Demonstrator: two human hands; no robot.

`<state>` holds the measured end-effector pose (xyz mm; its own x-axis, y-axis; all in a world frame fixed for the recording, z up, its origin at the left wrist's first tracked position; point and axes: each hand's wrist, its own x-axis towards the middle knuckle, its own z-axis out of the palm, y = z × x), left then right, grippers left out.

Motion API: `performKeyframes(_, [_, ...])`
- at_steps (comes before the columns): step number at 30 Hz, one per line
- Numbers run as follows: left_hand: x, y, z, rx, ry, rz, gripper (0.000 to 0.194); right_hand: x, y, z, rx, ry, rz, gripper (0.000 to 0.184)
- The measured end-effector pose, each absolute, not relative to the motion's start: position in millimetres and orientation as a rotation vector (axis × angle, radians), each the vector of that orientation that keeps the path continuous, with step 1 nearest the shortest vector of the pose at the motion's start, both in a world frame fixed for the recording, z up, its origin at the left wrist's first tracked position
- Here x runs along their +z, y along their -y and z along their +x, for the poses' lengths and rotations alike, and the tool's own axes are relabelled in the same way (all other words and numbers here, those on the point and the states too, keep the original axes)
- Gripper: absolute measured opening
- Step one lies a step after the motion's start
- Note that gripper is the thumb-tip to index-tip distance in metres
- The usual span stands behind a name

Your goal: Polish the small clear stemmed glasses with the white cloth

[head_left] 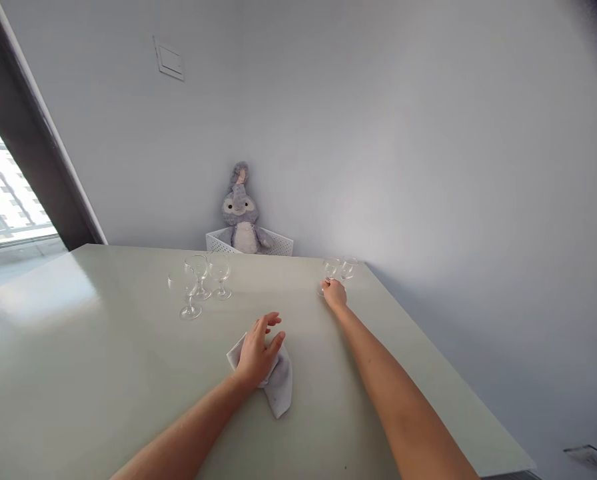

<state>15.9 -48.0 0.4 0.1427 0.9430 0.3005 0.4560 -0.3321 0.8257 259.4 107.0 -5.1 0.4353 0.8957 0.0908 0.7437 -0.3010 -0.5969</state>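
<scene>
Carefully does it: the right hand (335, 295) pinches a glass (331, 267) by its stem at the table's (103, 373) far right, so mind the neighbouring glass (349, 268). The left hand (258, 350) rests, fingers spread, over the cloth (280, 388).

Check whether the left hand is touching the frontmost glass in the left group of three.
Apart. Head view: a strip of tabletop shows between the left hand and that glass.
</scene>
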Motion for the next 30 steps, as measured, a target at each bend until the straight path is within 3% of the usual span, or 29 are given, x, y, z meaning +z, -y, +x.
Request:
performKeyframes(9, [1,45,18,1.29,-1.216,1.682,0.027,2,-76,266,0.352,1.254,-2.084,0.038])
performKeyframes(12, [1,44,20,1.353,-1.19,1.549,0.027,9,-41,244,0.358,1.332,-1.954,0.031])
performKeyframes(15, [3,43,19,1.536,-1.17,1.404,0.028,16,4,201,0.426,1.591,-1.688,0.021])
performKeyframes(18, [8,37,10,1.784,-1.181,1.223,0.026,19,47,157,0.463,2.117,-1.125,0.021])
performKeyframes(23, [13,14,-25,1.919,-1.04,0.628,0.024,8,79,127,0.189,2.504,-1.019,0.049])
performKeyframes(26, [11,-2,-42,1.799,-0.892,0.322,0.029,1,76,127,0.187,2.433,-1.112,0.032])
performKeyframes(30, [11,-22,-49,1.691,-0.817,0.246,0.049,-1,67,137,0.541,2.133,-1.179,0.024])
